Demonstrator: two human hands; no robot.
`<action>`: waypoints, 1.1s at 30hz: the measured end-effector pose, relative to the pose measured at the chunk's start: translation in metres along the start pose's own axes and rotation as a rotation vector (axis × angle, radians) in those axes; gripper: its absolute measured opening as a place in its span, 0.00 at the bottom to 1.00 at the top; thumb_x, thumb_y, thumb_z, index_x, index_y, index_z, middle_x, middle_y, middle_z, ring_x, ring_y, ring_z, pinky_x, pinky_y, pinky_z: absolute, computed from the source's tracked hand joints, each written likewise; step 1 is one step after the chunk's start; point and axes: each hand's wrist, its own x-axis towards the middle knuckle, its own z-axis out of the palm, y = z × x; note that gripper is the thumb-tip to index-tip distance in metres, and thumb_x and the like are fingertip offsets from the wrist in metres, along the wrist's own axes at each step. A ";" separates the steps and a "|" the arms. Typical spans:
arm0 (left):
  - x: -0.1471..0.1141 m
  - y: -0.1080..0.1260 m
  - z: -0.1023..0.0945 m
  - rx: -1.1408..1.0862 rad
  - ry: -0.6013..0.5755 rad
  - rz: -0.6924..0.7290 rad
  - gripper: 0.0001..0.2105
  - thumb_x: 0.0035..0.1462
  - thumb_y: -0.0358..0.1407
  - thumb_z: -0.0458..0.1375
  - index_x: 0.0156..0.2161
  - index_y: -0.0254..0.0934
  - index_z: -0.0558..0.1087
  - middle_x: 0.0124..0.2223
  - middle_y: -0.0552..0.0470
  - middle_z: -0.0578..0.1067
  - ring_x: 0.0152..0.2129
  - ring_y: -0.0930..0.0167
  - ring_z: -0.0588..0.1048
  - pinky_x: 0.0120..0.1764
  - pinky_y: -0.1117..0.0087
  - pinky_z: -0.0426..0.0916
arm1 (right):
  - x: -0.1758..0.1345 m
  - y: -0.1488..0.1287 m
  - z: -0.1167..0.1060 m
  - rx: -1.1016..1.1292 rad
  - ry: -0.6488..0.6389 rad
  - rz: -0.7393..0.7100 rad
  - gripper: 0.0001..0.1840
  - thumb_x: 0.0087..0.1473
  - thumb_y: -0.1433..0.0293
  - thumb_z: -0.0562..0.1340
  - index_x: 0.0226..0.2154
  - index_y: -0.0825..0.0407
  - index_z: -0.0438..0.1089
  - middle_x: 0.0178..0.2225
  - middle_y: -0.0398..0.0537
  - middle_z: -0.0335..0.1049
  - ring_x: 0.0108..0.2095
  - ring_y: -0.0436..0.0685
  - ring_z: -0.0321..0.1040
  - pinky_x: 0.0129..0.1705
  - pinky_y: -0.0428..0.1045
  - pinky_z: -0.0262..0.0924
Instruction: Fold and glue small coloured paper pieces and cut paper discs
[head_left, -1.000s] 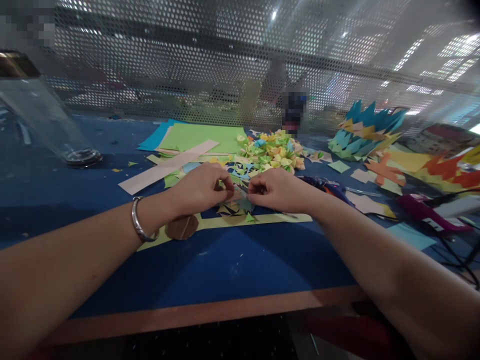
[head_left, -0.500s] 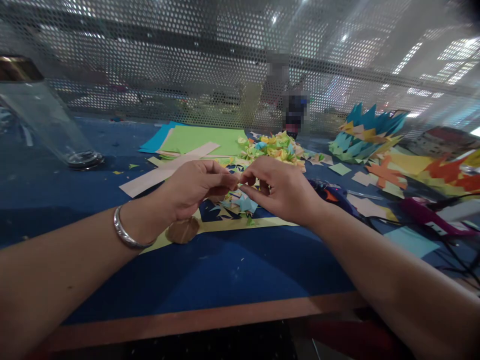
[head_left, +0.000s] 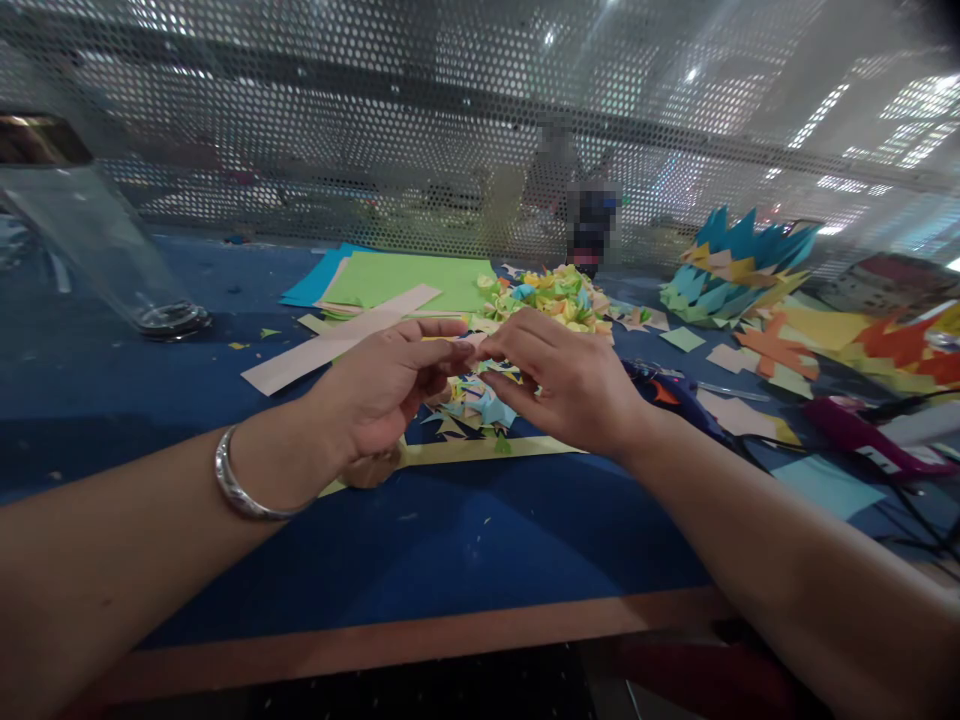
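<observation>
My left hand (head_left: pixel 390 385) and my right hand (head_left: pixel 562 380) meet at their fingertips above the middle of the table. Between them they pinch a small pale pink paper piece (head_left: pixel 474 341), mostly covered by the fingers. Below lie several cut paper stars (head_left: pixel 450 428) in blue, cream and other colours, beside a pale yellow paper strip (head_left: pixel 487 450). A brown round object (head_left: pixel 373 468) sits under my left palm, partly hidden. Just behind my right hand rises a heap of small folded paper shapes (head_left: pixel 562 295) in yellow, green and blue.
Behind my left hand are a stack of coloured sheets (head_left: pixel 420 278) and a long pale strip (head_left: pixel 337 342). A glass bottle (head_left: pixel 124 250) stands at the left. To the right are folded paper crowns (head_left: pixel 739 265), a purple glue gun (head_left: pixel 862 440), cables and loose scraps.
The fingers of my left hand have straightened and opened somewhat, and its wrist has turned. My right fingers have shifted slightly over the pinched piece.
</observation>
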 end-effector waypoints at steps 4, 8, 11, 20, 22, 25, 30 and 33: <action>-0.002 0.001 0.001 0.000 -0.004 -0.026 0.09 0.52 0.27 0.67 0.40 0.37 0.77 0.32 0.51 0.78 0.28 0.74 0.75 0.27 0.75 0.65 | -0.001 0.002 0.001 0.025 0.027 -0.013 0.11 0.67 0.68 0.56 0.46 0.51 0.72 0.45 0.53 0.74 0.41 0.58 0.71 0.37 0.51 0.60; -0.003 0.002 0.002 0.007 -0.035 -0.063 0.06 0.52 0.30 0.68 0.37 0.38 0.78 0.35 0.52 0.78 0.30 0.73 0.76 0.26 0.75 0.64 | -0.001 0.004 0.003 0.101 0.055 -0.023 0.10 0.68 0.69 0.56 0.44 0.50 0.73 0.43 0.52 0.74 0.41 0.58 0.71 0.37 0.51 0.62; -0.004 0.003 0.003 0.019 -0.051 -0.038 0.07 0.52 0.30 0.68 0.38 0.39 0.79 0.34 0.53 0.78 0.28 0.75 0.75 0.26 0.76 0.64 | -0.001 0.003 0.003 0.193 0.097 -0.035 0.08 0.66 0.70 0.57 0.42 0.50 0.73 0.42 0.52 0.74 0.42 0.57 0.71 0.37 0.51 0.63; -0.010 0.003 0.004 0.079 -0.036 0.163 0.12 0.50 0.31 0.71 0.40 0.40 0.76 0.36 0.54 0.78 0.31 0.74 0.76 0.31 0.76 0.70 | 0.003 -0.005 0.004 0.477 0.209 0.143 0.02 0.61 0.71 0.63 0.35 0.51 0.71 0.34 0.45 0.70 0.27 0.48 0.63 0.29 0.47 0.61; -0.011 0.003 0.006 0.070 -0.027 0.203 0.12 0.49 0.32 0.72 0.38 0.39 0.76 0.35 0.54 0.78 0.31 0.73 0.77 0.33 0.73 0.71 | 0.004 -0.005 0.004 0.528 0.211 0.218 0.04 0.60 0.70 0.64 0.33 0.51 0.70 0.32 0.43 0.68 0.25 0.48 0.61 0.27 0.47 0.59; -0.012 0.002 0.008 0.059 0.005 0.241 0.11 0.48 0.30 0.72 0.35 0.38 0.76 0.32 0.54 0.78 0.31 0.72 0.78 0.34 0.71 0.73 | 0.004 -0.005 0.004 0.578 0.209 0.287 0.04 0.61 0.68 0.64 0.34 0.51 0.69 0.32 0.43 0.68 0.25 0.47 0.61 0.26 0.47 0.59; -0.012 0.000 0.008 0.053 0.067 0.262 0.10 0.48 0.29 0.71 0.35 0.36 0.75 0.31 0.54 0.79 0.30 0.73 0.78 0.38 0.72 0.75 | 0.003 -0.003 0.004 0.447 0.211 0.135 0.02 0.60 0.74 0.63 0.36 0.51 0.71 0.35 0.44 0.69 0.27 0.47 0.64 0.31 0.46 0.62; -0.012 -0.002 0.008 0.022 0.072 0.247 0.11 0.48 0.29 0.71 0.36 0.36 0.74 0.31 0.53 0.79 0.30 0.73 0.79 0.35 0.73 0.75 | 0.002 -0.003 0.007 0.404 0.198 0.046 0.05 0.60 0.75 0.62 0.40 0.51 0.71 0.38 0.46 0.70 0.27 0.47 0.64 0.31 0.46 0.62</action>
